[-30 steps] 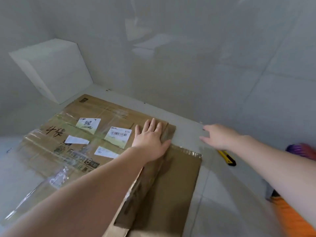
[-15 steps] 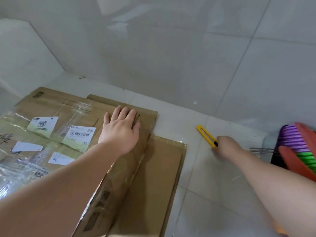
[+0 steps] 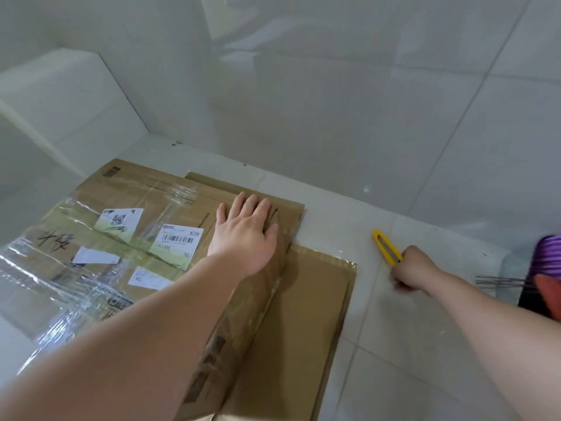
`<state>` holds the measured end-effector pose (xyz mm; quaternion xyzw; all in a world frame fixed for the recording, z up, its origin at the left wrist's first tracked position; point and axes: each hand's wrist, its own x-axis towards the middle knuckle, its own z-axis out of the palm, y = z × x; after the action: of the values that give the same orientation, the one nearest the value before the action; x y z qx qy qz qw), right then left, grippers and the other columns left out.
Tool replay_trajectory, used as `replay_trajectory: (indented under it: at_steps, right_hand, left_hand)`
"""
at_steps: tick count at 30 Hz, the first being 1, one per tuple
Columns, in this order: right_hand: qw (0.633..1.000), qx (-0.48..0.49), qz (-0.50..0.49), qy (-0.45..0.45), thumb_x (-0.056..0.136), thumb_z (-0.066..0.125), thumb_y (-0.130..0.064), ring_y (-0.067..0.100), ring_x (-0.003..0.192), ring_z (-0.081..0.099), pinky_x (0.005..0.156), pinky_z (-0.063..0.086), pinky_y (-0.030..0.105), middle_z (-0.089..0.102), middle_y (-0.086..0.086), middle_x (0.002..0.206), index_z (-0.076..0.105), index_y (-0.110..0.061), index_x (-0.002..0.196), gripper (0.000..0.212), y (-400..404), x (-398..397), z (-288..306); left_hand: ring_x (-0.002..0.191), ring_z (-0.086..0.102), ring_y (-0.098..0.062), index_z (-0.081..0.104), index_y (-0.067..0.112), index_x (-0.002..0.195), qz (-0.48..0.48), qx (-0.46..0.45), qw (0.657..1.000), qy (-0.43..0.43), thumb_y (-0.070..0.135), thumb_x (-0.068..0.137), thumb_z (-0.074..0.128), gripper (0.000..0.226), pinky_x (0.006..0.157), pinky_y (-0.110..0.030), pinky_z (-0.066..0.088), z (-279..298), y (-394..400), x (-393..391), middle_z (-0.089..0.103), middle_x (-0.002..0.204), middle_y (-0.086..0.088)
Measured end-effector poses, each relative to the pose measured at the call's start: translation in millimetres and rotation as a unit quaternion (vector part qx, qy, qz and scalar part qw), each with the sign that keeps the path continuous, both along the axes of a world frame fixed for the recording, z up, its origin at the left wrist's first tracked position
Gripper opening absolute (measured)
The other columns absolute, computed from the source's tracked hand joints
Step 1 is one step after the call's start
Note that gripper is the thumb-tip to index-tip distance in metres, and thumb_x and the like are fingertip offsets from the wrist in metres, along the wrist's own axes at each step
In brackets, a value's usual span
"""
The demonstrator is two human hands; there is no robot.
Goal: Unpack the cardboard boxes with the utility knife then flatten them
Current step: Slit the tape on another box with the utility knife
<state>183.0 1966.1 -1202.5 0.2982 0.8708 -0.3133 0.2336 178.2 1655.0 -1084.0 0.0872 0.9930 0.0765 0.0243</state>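
1. Lying flat on the tiled floor [image 3: 409,360], the cardboard [image 3: 288,314] is fully collapsed; its long axis runs from the lower edge of view up toward the wall, tilted a little left.
2. A second flattened sheet shows beneath it at the far end, its corner sticking out to the right of the top piece.
3. Top sheet carries clear tape, loose plastic film [image 3: 45,284] at the left, and several labels [image 3: 177,241], one with a barcode, one with a QR code. Handwriting in black marker at the left.
4. Left hand [image 3: 246,235]: fingers straight and together, palm down, pressing on the cardboard near its far right corner, just right of the barcode label.
5. Right hand [image 3: 413,267]: fingers curled round the near end of the knife [image 3: 387,247], on the floor well right of the cardboard.
6. Knife: yellow body, long axis diagonal, free end pointing up-left toward the wall, handle end hidden in the hand. Whether the blade is out, cannot tell.
7. Far right edge: a purple and red object [image 3: 546,268], partly cut off, with thin wires near it. A white block [image 3: 60,110] stands at upper left against the wall.
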Motion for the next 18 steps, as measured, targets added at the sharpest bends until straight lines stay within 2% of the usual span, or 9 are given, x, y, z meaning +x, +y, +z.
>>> replay_trajectory:
  at_steps: [2, 3, 5, 7, 9, 13, 15, 18]
  right_hand:
    - [0.989, -0.137, -0.042, 0.040, 0.082, 0.057, 0.009, 0.030, 0.057, 0.065, 0.049, 0.054, 0.033, 0.062, 0.025, 0.085, 0.048, 0.004, 0.102, 0.023, -9, 0, 25]
    - [0.979, -0.187, -0.041, 0.066, 0.084, 0.057, 0.010, 0.027, 0.055, 0.062, 0.047, 0.050, 0.030, 0.058, 0.021, 0.084, 0.048, -0.001, 0.098, 0.020, -16, -2, 42]
    - [0.950, -0.293, -0.018, 0.107, 0.089, 0.052, 0.011, 0.022, 0.060, 0.057, 0.053, 0.046, 0.029, 0.052, 0.017, 0.086, 0.047, -0.006, 0.097, 0.019, -32, -2, 77]
    - [0.909, -0.398, -0.006, 0.127, 0.093, 0.043, 0.013, 0.021, 0.067, 0.055, 0.058, 0.045, 0.028, 0.057, 0.016, 0.091, 0.051, -0.007, 0.104, 0.024, -50, 2, 109]
    - [0.876, -0.460, 0.017, 0.147, 0.096, 0.039, 0.011, 0.022, 0.073, 0.058, 0.060, 0.050, 0.026, 0.061, 0.016, 0.094, 0.053, -0.008, 0.103, 0.025, -69, 9, 132]
    - [0.878, -0.423, 0.117, 0.193, 0.100, 0.039, 0.003, 0.019, 0.068, 0.058, 0.060, 0.052, 0.025, 0.059, 0.015, 0.087, 0.053, 0.001, 0.102, 0.014, -112, 29, 156]
    - [0.879, -0.407, 0.127, 0.216, 0.102, 0.039, -0.003, 0.019, 0.059, 0.055, 0.051, 0.048, 0.027, 0.057, 0.015, 0.079, 0.051, 0.004, 0.100, 0.014, -131, 38, 159]
    - [0.883, -0.377, 0.105, 0.260, 0.103, 0.040, -0.013, 0.018, 0.045, 0.046, 0.039, 0.036, 0.027, 0.055, 0.014, 0.068, 0.048, -0.001, 0.086, 0.023, -151, 48, 158]
  left_hand:
    - [0.146, -0.003, -0.012, 0.015, 0.023, 0.151, -0.004, 0.048, 0.999, -0.016, 0.045, 0.098, 0.029, 0.058, 0.119, -0.038, -0.003, 8, -2, 4, 0.009, 0.159, 0.006]
    - [0.146, -0.001, -0.011, 0.016, 0.022, 0.151, -0.002, 0.090, 0.996, -0.020, 0.044, 0.099, 0.032, 0.059, 0.119, -0.033, -0.001, 15, -5, 8, 0.009, 0.159, 0.006]
    - [0.144, 0.014, -0.013, 0.028, 0.019, 0.148, -0.007, 0.162, 0.987, -0.008, 0.038, 0.098, 0.041, 0.055, 0.113, -0.022, 0.009, 28, -20, 21, 0.023, 0.155, 0.006]
    - [0.139, 0.025, -0.014, 0.037, 0.018, 0.144, -0.030, 0.147, 0.989, 0.001, 0.034, 0.098, 0.045, 0.049, 0.107, -0.019, 0.016, 36, -46, 38, 0.032, 0.149, 0.006]
    - [0.138, 0.027, -0.012, 0.039, 0.021, 0.142, -0.028, 0.116, 0.993, -0.014, 0.035, 0.098, 0.044, 0.047, 0.110, -0.024, 0.021, 37, -80, 54, 0.032, 0.149, 0.008]
    - [0.137, 0.033, -0.015, 0.046, 0.022, 0.138, 0.017, 0.114, 0.993, -0.008, 0.032, 0.097, 0.047, 0.043, 0.109, -0.030, 0.031, 36, -127, 75, 0.034, 0.149, 0.007]
    - [0.133, 0.037, -0.016, 0.048, 0.021, 0.137, 0.031, 0.125, 0.992, -0.005, 0.031, 0.096, 0.050, 0.043, 0.106, -0.030, 0.035, 35, -140, 83, 0.035, 0.148, 0.007]
    - [0.125, 0.047, -0.019, 0.048, 0.022, 0.136, 0.042, 0.136, 0.990, -0.007, 0.033, 0.095, 0.050, 0.042, 0.104, -0.034, 0.040, 29, -156, 93, 0.036, 0.147, 0.007]
